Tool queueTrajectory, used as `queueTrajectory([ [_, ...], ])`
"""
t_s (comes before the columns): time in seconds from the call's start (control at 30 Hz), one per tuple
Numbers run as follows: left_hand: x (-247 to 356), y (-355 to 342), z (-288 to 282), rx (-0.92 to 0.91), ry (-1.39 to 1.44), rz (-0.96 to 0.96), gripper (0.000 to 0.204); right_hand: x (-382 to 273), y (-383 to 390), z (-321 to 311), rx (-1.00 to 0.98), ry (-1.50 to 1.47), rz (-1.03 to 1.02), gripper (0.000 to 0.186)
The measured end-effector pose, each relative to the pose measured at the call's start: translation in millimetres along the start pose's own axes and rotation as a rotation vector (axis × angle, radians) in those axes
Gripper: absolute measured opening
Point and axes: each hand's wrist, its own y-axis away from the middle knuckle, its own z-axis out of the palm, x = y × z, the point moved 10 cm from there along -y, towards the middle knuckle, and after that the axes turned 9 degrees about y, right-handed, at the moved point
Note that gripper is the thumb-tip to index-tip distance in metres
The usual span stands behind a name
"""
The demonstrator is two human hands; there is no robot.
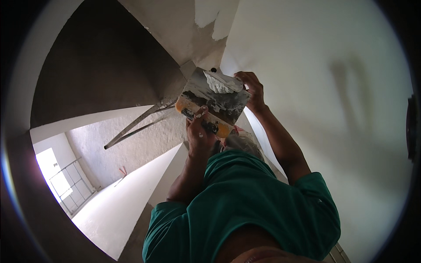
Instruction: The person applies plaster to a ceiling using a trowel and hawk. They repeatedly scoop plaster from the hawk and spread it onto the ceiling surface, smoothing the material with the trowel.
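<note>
Trowel (214, 101): left fingers (201, 111) clamped round orange handle (222, 130), right fingers (248, 78) at right edge, grip unclear

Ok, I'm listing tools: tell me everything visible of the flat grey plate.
The flat, grey, roughly rectangular plate looks metallic and is smeared pale and dark; ridged white paste sits near its far edge. Its orange handle with black patches runs along the near side, gripped by the left hand. It slants across the view; whether the right hand beside it touches is unclear.
</note>
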Motion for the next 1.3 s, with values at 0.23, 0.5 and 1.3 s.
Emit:
queueTrajectory([
  [0.23, 1.2, -2.5, -5.8, -0.037, -0.053, 0.018, 0.035, 38.8, 32.6, -38.1, -0.038, 0.444, -0.118, 0.035],
  [0.5, 10.3, -18.7, -29.0, 0.026, -0.190, 0.141, 0.040, 137.5, 217.0, -123.7, -0.251, 0.610, 0.628, 0.027],
  [1.3, 29.1, -137.9, -46.8, -0.044, 0.041, 0.347, 0.036, 161.3, 400.9, -130.6, -0.706, 0.212, 1.146, 0.040],
])
